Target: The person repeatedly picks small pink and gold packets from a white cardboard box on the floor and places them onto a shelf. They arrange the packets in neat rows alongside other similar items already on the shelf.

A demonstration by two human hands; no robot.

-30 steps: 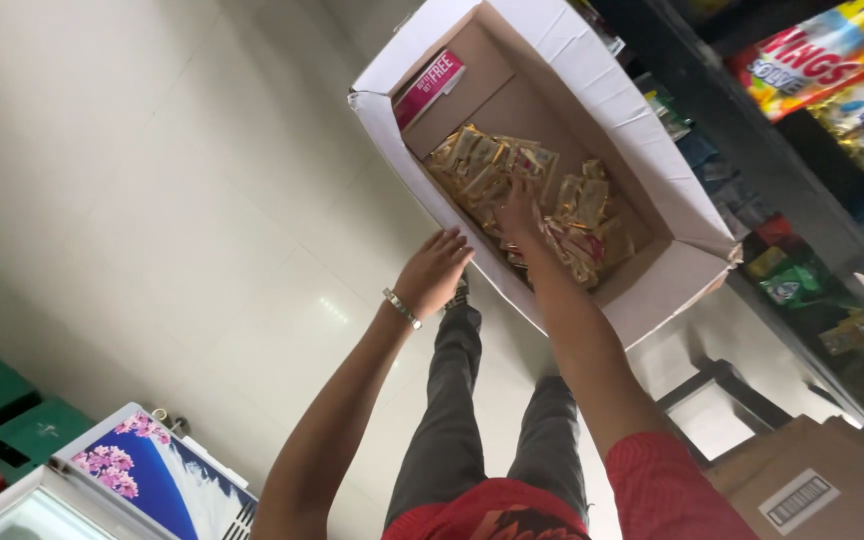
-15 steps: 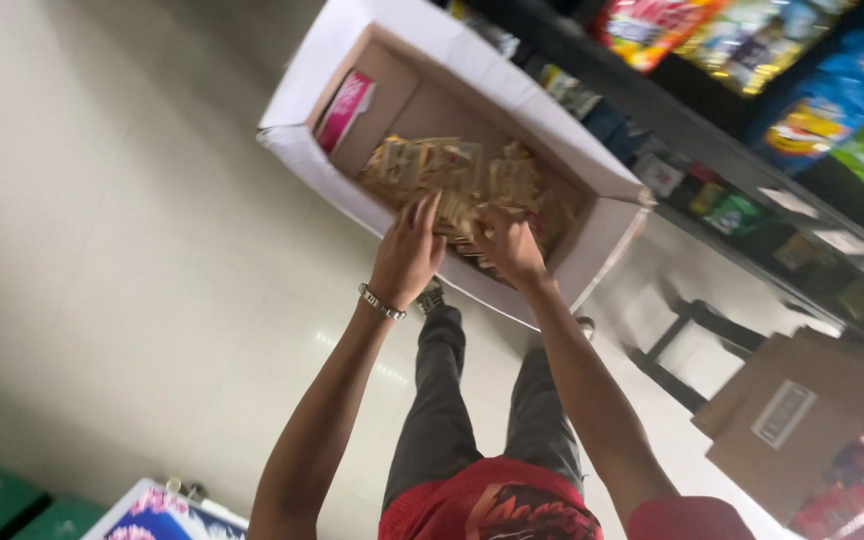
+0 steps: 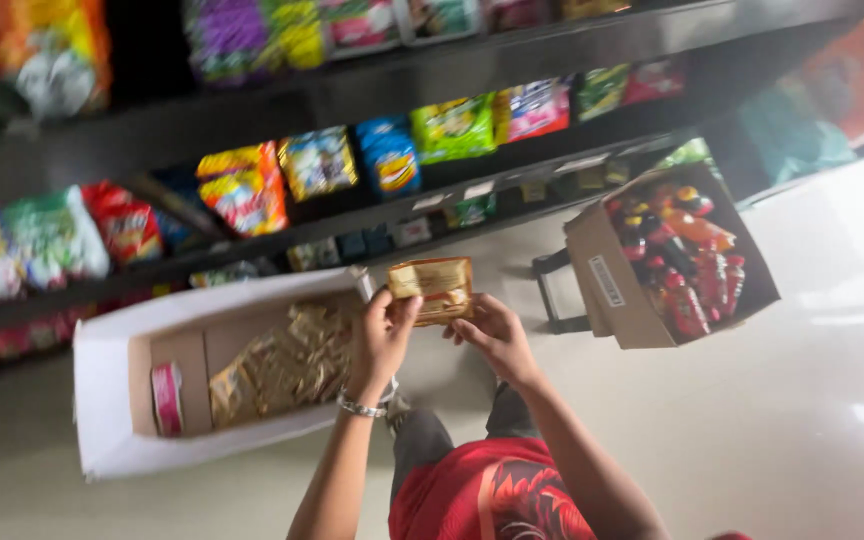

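Holding a small stack of flat gold foil packets (image 3: 432, 288) between both hands, I pinch its near edge with my left hand (image 3: 382, 335) while my right hand (image 3: 492, 335) curls under the other end, above the white-sided cardboard box (image 3: 112, 400) of matching packets. Keeping the stack squared and level should help it slide neatly onto the dark snack shelf (image 3: 352, 222).

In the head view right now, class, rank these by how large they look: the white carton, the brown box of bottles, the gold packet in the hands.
1. white carton
2. brown box of bottles, smaller, though it may sit farther away
3. gold packet, clearly smallest, held in both hands
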